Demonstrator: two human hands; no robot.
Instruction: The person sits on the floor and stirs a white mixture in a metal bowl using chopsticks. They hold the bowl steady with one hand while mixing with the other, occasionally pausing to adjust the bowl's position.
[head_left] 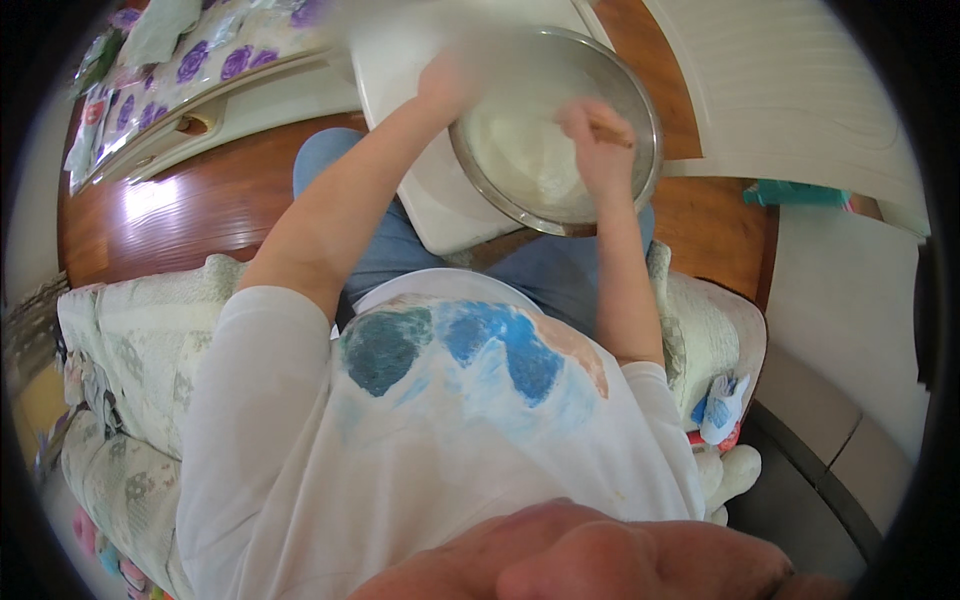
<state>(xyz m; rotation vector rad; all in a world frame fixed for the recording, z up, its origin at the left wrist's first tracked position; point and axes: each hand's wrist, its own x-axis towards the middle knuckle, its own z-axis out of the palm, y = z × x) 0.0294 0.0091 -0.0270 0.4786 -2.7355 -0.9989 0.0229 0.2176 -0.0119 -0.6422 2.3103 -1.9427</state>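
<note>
A wide steel bowl (517, 217) stands on a white table top (440, 215) in front of my knees. Inside the bowl lies a soft, pale white mass (525, 150) whose kind I cannot make out. My right hand (603, 145) is over the right part of the bowl, its fingers curled in; what they hold, if anything, is hidden. At the bowl's upper left rim is my left hand (447, 85). A grey-white blur covers its fingers and the far left part of the bowl.
On the far left stands a table with a purple-flowered cover (235, 65) and several items on it. I sit on a pale quilted sofa (150, 310). Brown wooden floor (200, 220) shows to the left. A white panel (780, 90) rises at the right.
</note>
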